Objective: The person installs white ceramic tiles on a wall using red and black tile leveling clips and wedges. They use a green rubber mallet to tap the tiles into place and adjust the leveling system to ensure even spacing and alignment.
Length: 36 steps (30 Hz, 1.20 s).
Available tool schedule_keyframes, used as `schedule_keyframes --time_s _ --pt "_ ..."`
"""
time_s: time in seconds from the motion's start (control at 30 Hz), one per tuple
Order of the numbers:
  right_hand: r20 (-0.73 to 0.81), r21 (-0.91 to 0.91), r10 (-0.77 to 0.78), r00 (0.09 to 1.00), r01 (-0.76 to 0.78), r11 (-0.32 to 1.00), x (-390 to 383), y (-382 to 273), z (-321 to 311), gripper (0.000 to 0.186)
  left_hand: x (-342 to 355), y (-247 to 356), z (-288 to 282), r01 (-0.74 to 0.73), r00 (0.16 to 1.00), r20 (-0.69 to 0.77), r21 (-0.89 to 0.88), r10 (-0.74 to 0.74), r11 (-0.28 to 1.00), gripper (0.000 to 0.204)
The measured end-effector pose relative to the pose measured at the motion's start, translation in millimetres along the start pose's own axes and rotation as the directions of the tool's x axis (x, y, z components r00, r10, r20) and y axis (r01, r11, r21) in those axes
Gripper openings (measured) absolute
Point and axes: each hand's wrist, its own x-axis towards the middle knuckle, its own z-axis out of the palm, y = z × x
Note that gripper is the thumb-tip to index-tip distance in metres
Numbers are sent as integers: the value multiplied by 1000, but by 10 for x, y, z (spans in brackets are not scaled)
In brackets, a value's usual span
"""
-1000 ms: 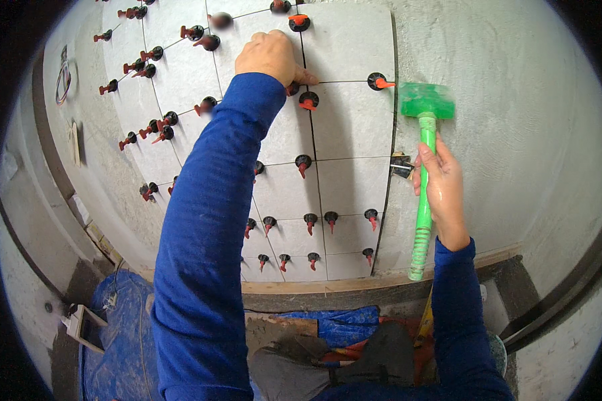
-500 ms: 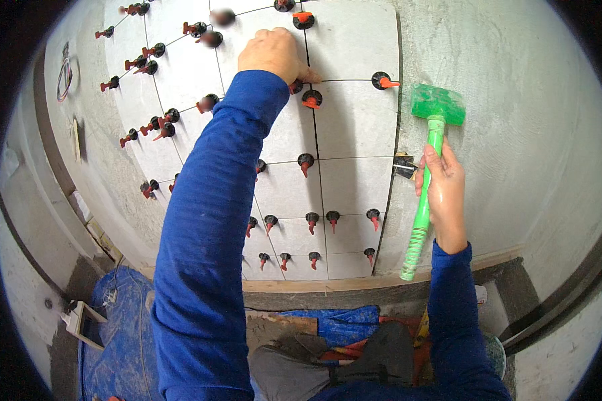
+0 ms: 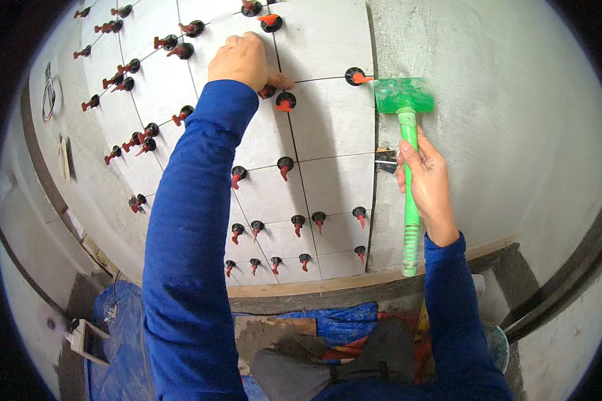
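Observation:
My left hand (image 3: 242,63) rests against the pale tiles (image 3: 328,120) on the wall, its thumb stretched to the right over a tile joint. The other fingers are mostly turned out of sight. Just below the thumb are a partly covered tile-levelling clip (image 3: 267,92) and another clip (image 3: 285,101) with a black base and orange handle. My right hand (image 3: 424,180) is closed round the handle of a green mallet (image 3: 405,95). The mallet stands upright, head at the top, in front of the tiles' right edge and the bare wall.
Several more red-handled levelling clips (image 3: 285,167) stick out along the joints. A black box with a pale strip (image 3: 386,160) sits at the tiles' right edge. Wires (image 3: 48,100) hang at the left. Blue sheeting (image 3: 120,341) covers the lower left, with a wooden frame (image 3: 87,341) on it.
The view has shifted, so the tiles sit farther left. The mallet has moved closer to the tiles' right edge and stands straighter. My left hand stays at the same joint.

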Motion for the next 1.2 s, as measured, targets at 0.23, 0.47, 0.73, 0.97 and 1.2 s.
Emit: schedule_keyframes --time_s 0.23,0.47,0.73,0.97,1.2 --pt "-47 -23 43 998 -44 999 2 85 62 49 3 35 -83 -2 998 66 3 2 1000 103" --pt "-12 -7 10 1000 -10 1000 -11 90 62 50 20 18 -61 -30 998 56 -17 30 999 98" --pt "-84 56 -19 996 24 998 117 -30 -51 42 -9 32 -116 -8 998 63 -17 9 1000 93" --pt "13 29 -43 999 42 999 322 -125 45 51 -12 34 -132 3 998 67 -19 -2 1000 93" --pt "6 15 -21 1000 21 1000 335 -153 72 54 2 -4 -41 -14 1000 17 4 14 1000 96"
